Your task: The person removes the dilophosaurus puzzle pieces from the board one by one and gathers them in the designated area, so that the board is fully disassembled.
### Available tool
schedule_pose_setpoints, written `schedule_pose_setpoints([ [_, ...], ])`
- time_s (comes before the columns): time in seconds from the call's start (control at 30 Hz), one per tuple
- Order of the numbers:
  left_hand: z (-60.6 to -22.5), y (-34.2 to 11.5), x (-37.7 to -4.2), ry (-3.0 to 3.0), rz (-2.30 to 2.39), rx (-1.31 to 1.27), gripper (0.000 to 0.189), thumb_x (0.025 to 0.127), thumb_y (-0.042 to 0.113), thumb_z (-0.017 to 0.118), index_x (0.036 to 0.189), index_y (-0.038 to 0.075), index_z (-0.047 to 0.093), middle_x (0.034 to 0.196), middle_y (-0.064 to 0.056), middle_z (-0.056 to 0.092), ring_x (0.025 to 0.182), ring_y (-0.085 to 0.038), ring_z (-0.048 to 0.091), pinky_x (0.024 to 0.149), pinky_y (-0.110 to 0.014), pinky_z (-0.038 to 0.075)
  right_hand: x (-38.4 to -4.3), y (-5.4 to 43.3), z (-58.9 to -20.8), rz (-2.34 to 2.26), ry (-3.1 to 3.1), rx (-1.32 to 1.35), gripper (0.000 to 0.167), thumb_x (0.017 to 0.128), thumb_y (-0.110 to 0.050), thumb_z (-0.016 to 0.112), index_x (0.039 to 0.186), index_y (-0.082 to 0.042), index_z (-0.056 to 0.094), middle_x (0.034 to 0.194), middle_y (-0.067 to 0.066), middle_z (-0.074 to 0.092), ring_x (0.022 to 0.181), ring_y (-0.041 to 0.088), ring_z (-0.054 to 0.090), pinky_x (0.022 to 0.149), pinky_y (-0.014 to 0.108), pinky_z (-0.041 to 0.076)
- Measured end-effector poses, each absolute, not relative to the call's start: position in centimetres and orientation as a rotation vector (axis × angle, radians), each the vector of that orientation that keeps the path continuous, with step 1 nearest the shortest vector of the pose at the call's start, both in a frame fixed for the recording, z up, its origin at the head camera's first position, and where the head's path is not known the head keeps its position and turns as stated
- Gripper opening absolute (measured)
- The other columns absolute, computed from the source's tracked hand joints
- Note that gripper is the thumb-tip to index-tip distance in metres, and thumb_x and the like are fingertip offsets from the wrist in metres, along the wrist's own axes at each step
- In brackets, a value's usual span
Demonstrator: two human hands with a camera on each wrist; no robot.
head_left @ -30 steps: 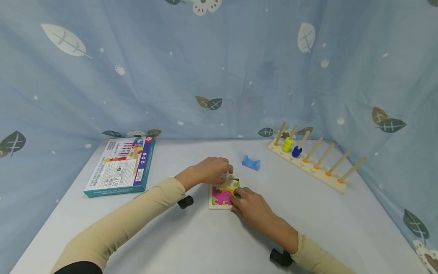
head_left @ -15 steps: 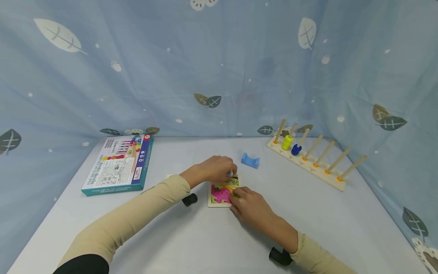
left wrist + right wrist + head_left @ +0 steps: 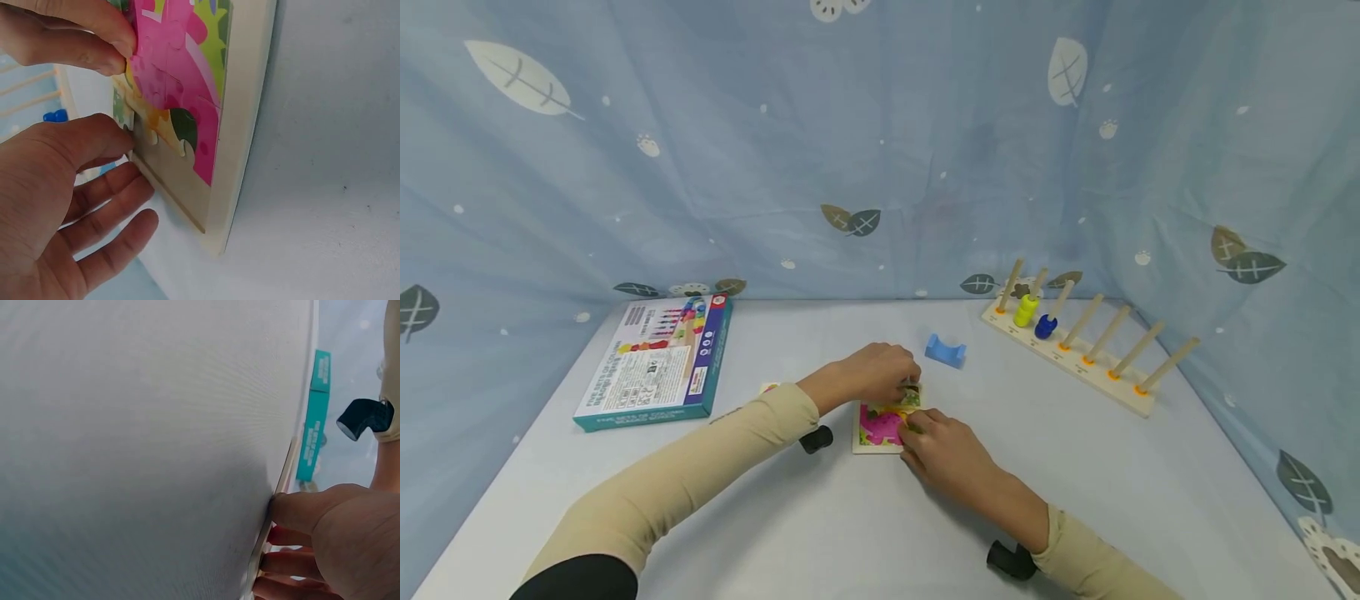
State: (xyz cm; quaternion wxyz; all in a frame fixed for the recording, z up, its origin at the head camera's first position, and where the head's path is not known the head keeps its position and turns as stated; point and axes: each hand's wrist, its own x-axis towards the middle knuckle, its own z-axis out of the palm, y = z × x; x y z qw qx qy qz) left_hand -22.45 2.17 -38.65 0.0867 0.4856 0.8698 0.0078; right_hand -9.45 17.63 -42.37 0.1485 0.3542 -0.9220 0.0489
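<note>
A wooden tray jigsaw puzzle [image 3: 878, 428] with a pink dinosaur picture lies in front of the person. The left hand [image 3: 880, 373] reaches over its far edge, thumb and index finger pinching a green puzzle piece [image 3: 123, 111] there. Bare wood of the tray [image 3: 172, 181] shows in the far left corner, in the left wrist view. On the right side, the right hand [image 3: 953, 458] grips the tray, its fingertips on the picture pieces. In the right wrist view the right thumb [image 3: 294, 509] lies against the tray's edge. The fingers hide part of the picture.
A flat teal-edged box [image 3: 655, 362] lies at the left. Beyond the puzzle is a small blue curved block [image 3: 945, 353]. A peg board [image 3: 1075, 362] with yellow and dark blue beads stands at the right. Something pale [image 3: 768, 387] peeks out behind the left forearm.
The left hand has shifted a little to the right along the puzzle's far edge, its fingers coming down onto the far row. The right hand has kept its place.
</note>
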Motion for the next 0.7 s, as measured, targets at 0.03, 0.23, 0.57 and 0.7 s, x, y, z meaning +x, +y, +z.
schedule_pose_setpoints([
  [0.03,-38.6,2.1,-22.4,2.593,0.029,1.455,0.020,0.092,0.019,0.072,0.111,0.015,0.075,0.099,0.003,0.068,0.086,-0.010,0.059,0.078,-0.027,0.050,-9.4,17.6,-42.4,0.136,-2.651,1.017,0.022,0.085,-0.025,0.080,0.101,-0.010,0.075,0.098,0.005,0.066,0.088,0.022,0.064,0.071,0.033,0.057],
  [0.23,-38.4,2.2,-21.9,2.579,0.079,1.488,0.025,0.091,0.012,0.072,0.115,0.015,0.075,0.103,0.001,0.068,0.093,-0.013,0.061,0.082,-0.028,0.051,-9.5,17.6,-42.4,0.133,-2.647,1.017,0.021,0.085,-0.025,0.080,0.099,-0.010,0.075,0.096,0.004,0.065,0.085,0.020,0.063,0.070,0.031,0.056],
  [0.57,-37.7,1.6,-22.3,2.562,0.111,1.508,0.025,0.090,0.008,0.071,0.114,0.014,0.077,0.103,0.000,0.069,0.094,-0.012,0.061,0.084,-0.028,0.051,-9.4,17.6,-42.3,0.143,-2.647,1.025,0.022,0.084,-0.024,0.081,0.100,-0.010,0.076,0.097,0.004,0.066,0.086,0.021,0.064,0.071,0.032,0.056],
  [0.7,-37.5,1.1,-22.5,2.578,0.118,1.487,0.024,0.091,0.005,0.068,0.112,0.014,0.077,0.100,0.000,0.068,0.092,-0.013,0.061,0.082,-0.029,0.051,-9.5,17.6,-42.4,0.135,-2.635,1.028,0.022,0.084,-0.024,0.081,0.100,-0.010,0.075,0.098,0.004,0.066,0.086,0.021,0.064,0.071,0.032,0.056],
])
